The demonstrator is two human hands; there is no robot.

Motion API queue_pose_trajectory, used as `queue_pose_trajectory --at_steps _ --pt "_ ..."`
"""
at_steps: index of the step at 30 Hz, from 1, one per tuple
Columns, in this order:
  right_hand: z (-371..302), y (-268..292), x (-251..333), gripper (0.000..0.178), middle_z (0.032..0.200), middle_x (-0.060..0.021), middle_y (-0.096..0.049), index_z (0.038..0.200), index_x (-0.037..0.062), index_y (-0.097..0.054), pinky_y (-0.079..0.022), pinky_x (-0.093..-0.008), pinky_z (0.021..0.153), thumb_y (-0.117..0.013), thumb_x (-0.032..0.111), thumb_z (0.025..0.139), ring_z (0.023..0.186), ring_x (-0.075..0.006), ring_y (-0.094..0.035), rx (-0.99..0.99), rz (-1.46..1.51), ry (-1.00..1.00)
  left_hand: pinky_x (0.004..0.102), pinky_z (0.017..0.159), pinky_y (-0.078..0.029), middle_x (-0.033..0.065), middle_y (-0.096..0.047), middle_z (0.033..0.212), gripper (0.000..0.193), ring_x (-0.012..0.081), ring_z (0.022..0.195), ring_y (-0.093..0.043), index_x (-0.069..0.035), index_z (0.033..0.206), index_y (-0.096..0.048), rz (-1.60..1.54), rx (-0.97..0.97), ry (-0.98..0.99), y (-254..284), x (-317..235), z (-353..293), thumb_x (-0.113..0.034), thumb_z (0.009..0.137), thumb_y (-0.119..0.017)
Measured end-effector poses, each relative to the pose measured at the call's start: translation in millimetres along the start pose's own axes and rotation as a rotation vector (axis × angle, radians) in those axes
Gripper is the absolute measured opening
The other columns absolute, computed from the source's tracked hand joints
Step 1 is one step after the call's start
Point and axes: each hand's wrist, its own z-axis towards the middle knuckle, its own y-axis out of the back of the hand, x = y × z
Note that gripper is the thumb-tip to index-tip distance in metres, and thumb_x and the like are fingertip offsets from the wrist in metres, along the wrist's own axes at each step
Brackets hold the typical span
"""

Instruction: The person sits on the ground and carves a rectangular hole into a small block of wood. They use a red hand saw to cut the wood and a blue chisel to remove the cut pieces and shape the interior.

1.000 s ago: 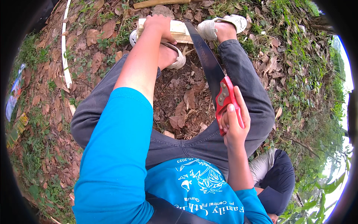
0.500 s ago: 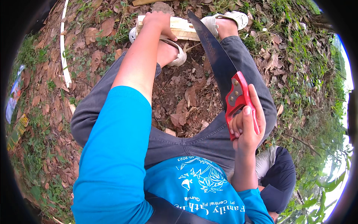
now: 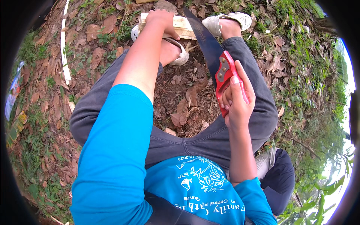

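A pale piece of wood (image 3: 184,29) lies at the top, by my left foot. My left hand (image 3: 160,21) presses on its left part, fingers bent over the far edge and thumb on the near side. In my right hand (image 3: 237,98) is a hand saw (image 3: 208,43) with a dark blade and a red handle. My fingers wrap through the handle, with the index finger stretched along its side. The blade slants up and left, across the right end of the wood. Whether its teeth touch the wood I cannot tell.
My feet in pale clogs (image 3: 182,56) flank the wood, knees spread wide. Dry leaves (image 3: 180,116) and weeds cover the ground. A long white strip (image 3: 64,45) lies at the left. Behind my right elbow is a person in dark clothing (image 3: 278,180). A stone (image 3: 165,6) lies beyond my left hand.
My right hand has pushed the saw forward and a little left, so the handle sits farther from my body. My left hand stays on the wood.
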Motion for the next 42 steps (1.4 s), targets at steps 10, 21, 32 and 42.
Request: queue_pose_trajectory --at_steps 10,21,32,42 --pt "-34 13 11 0.053 0.063 0.0064 -0.047 0.155 -0.0011 -0.041 -0.033 -0.0205 0.043 -0.057 0.014 0.107 0.046 0.0005 -0.035 0.017 -0.042 -0.029 0.0479 0.114 -0.04 0.0132 -0.057 0.145 0.112 0.0326 0.138 -0.051 -0.011 0.144 -0.054 -0.014 0.015 -0.002 -1 3 3 -0.069 0.055 -0.089" --pt "-54 27 33 0.054 0.055 0.007 -0.041 0.154 -0.0064 -0.038 -0.032 -0.021 0.04 -0.055 0.013 0.107 0.041 -0.0004 -0.031 -0.004 -0.004 -0.033 0.0481 0.114 -0.039 0.0138 -0.057 0.146 0.113 0.0322 0.139 -0.05 -0.011 0.145 -0.054 -0.024 0.041 -0.009 -1 1 5 -0.07 0.055 -0.089" --pt "-59 13 42 0.057 0.066 0.0033 -0.055 0.155 -0.0088 -0.036 -0.031 -0.0205 0.041 -0.057 0.012 0.106 0.044 0.0 -0.037 0.031 0.018 0.09 0.0483 0.111 -0.042 0.0131 -0.06 0.142 0.113 0.0322 0.136 -0.053 -0.01 0.143 -0.055 0.008 0.038 -0.025 2 2 4 -0.071 0.054 -0.089" --pt "0 -1 -5 0.053 0.073 0.0048 -0.055 0.154 0.0011 -0.044 -0.033 -0.02 0.044 -0.06 0.013 0.105 0.048 0.0005 -0.038 0.006 -0.049 -0.009 0.0481 0.113 -0.041 0.0128 -0.06 0.143 0.112 0.032 0.136 -0.053 -0.011 0.144 -0.055 -0.004 0.027 -0.013 0 1 5 -0.07 0.055 -0.089"
